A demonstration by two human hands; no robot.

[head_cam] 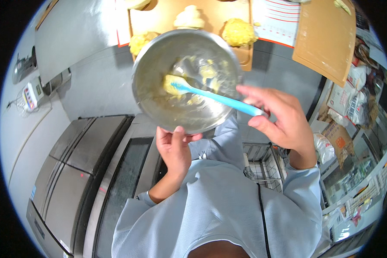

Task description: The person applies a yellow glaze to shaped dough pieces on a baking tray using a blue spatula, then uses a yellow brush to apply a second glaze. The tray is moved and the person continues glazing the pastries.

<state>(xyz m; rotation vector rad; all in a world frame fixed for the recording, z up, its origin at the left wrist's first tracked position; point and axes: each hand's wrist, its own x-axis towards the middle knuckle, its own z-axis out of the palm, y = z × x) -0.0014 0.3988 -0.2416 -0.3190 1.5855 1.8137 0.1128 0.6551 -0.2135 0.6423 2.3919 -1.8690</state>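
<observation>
A round stainless steel mixing bowl (154,106) is tilted in front of me, its inside smeared with yellow residue. My left hand (175,145) grips its near rim, thumb on the rim. A blue spatula (222,98) lies across the bowl, its head coated with yellow mixture. At the handle's end is my right hand (274,113), with thumb and forefinger spread around it; whether the fingers press on the handle cannot be told. Beyond the bowl, a yellow chunky mound (238,32), a pale dough-like mound (189,17) and another yellow mound (142,42) sit on a tan board (213,9).
A second tan board (325,42) stands at the far right beside a white mat with red lines (277,19). Stainless steel refrigerators (74,167) are on the left. Bags and packages (340,135) fill the right side, and a wire basket (264,171) is low behind my right arm.
</observation>
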